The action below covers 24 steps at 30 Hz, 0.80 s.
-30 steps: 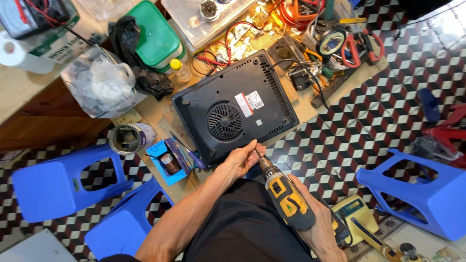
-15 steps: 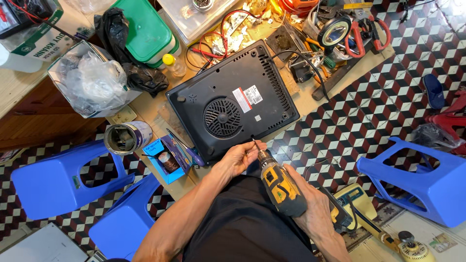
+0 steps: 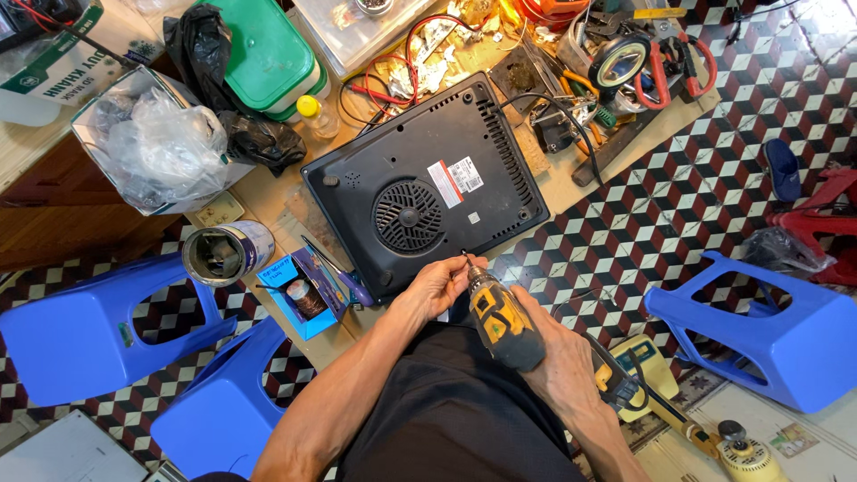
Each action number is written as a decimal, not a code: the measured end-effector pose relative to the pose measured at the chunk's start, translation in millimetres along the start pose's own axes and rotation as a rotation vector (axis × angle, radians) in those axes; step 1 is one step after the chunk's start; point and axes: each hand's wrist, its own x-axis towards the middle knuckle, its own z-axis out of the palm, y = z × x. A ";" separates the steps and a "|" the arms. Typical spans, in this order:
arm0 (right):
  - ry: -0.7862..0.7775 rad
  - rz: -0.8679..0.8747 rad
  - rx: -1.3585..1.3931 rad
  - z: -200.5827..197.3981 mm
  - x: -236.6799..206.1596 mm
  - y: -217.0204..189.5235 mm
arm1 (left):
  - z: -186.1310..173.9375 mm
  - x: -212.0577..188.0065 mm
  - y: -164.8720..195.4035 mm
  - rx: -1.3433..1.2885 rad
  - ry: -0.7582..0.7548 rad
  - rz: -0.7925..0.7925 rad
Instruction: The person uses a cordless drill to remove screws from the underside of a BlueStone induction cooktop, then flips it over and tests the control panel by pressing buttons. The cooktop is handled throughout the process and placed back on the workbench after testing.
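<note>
Cooker (image 3: pixel 420 192) lies upside down on the tabletop (image 3: pixel 268 192), black base and round fan grille facing up; its near edge sits just ahead of the person's lap. Drill (image 3: pixel 502 323), yellow and black, is tilted with its bit at the cooker's near edge, just right of the grille; whether the bit is seated in a screw cannot be told. Right hand (image 3: pixel 562 357) is closed around the drill's grip, fingers wrapped fully. Left hand (image 3: pixel 437 286) is curled near the bit tip, fingertips pinched beside the drill's nose; what it pinches, if anything, is too small to tell.

Left of the cooker: a blue box (image 3: pixel 299 290) at the tabletop edge; a metal can (image 3: pixel 223 254) beside it; a bin of clear plastic bags (image 3: pixel 147 147) further back. Behind the cooker: a green lidded container (image 3: pixel 259 49); red and black wires (image 3: pixel 393 80); mixed tools (image 3: pixel 643 58) at the far right corner. Blue stools (image 3: pixel 85 330) stand on the chequered floor (image 3: pixel 643 205) on both sides.
</note>
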 end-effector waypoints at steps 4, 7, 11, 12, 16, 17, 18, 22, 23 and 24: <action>-0.026 0.012 -0.030 -3.8 9.3 -9.6 | 3.1 -1.3 3.1 -0.033 -0.083 0.007; -0.067 0.043 -0.074 -8.0 19.6 -18.5 | 4.6 -3.0 4.4 -0.030 -0.034 0.000; -0.123 0.100 -0.105 -13.1 38.0 -31.1 | -0.9 2.4 0.0 -0.060 0.002 0.018; -0.114 0.076 -0.121 -14.3 43.6 -34.1 | -3.9 4.4 -0.7 -0.079 0.001 0.039; -0.135 0.129 -0.169 -17.8 59.2 -44.2 | -13.2 7.5 -4.8 -0.089 -0.060 0.053; -0.156 0.178 -0.175 -18.2 60.9 -46.2 | -13.2 7.3 -4.7 -0.108 -0.058 0.045; -0.152 0.168 -0.158 -18.8 62.1 -47.8 | -13.0 7.2 -3.8 -0.128 -0.054 0.039; -0.149 0.132 -0.161 -19.4 63.0 -52.8 | -7.4 3.4 -0.4 -0.143 -0.027 0.031; -0.150 0.122 -0.176 -18.3 63.5 -54.3 | -6.9 2.4 0.4 -0.137 -0.015 0.030; -0.173 0.145 -0.185 -17.1 64.6 -55.9 | -7.3 1.6 0.7 -0.131 -0.002 0.028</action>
